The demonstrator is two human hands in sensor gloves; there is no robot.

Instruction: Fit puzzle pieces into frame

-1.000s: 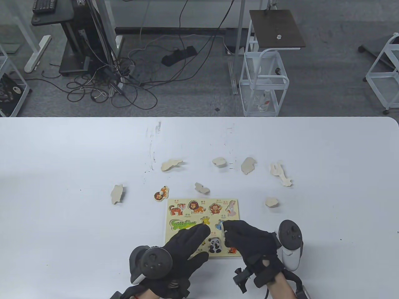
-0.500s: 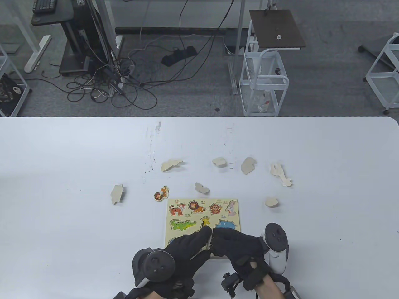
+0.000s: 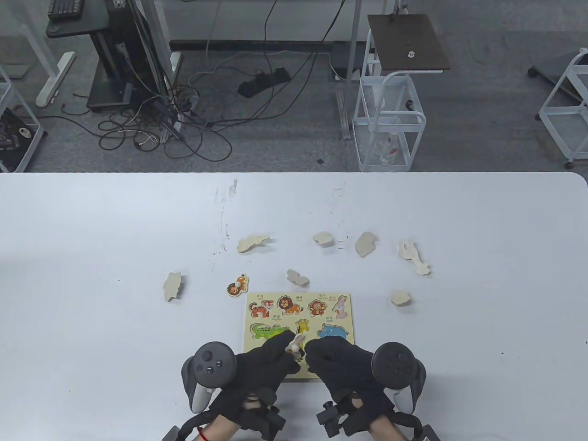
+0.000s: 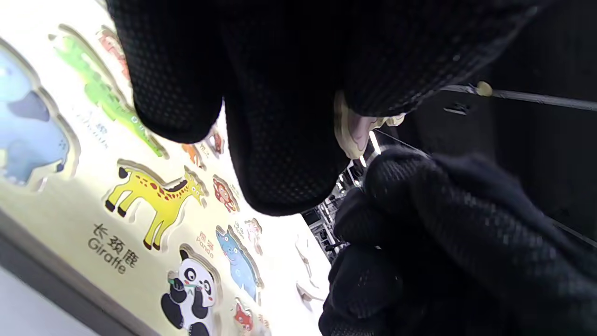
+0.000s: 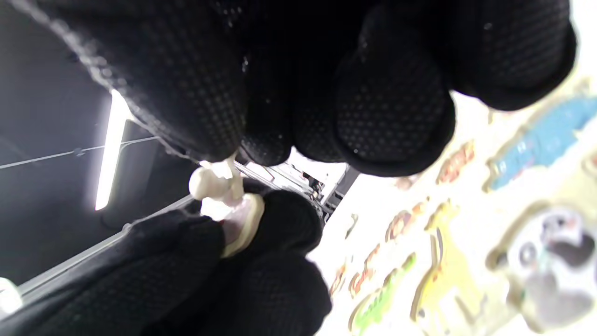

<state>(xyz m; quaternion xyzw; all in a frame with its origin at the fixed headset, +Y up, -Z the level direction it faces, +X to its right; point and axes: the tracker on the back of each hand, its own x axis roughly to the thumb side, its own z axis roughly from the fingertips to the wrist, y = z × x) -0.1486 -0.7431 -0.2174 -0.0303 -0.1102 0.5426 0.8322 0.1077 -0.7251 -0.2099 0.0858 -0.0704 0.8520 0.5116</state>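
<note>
The wooden puzzle frame lies flat at the near middle of the table, with printed animals in its recesses; it also shows as the frame and the frame. Both gloved hands meet above its lower half. A small puzzle piece with a white knob is held tilted between them. My left hand pinches the piece by its edges. My right hand has curled fingers that meet the piece's upper edge beside the bare knob. The frame's lower row is hidden under the hands.
One face-up orange piece lies just beyond the frame's far left corner. Several face-down pale pieces are scattered further out: one piece, another piece, a long piece and a small piece.
My right hand brought the knobbed piece left and nearer to me. My left hand closed in on it and now pinches it. Both hands have drawn back toward the near edge.
</note>
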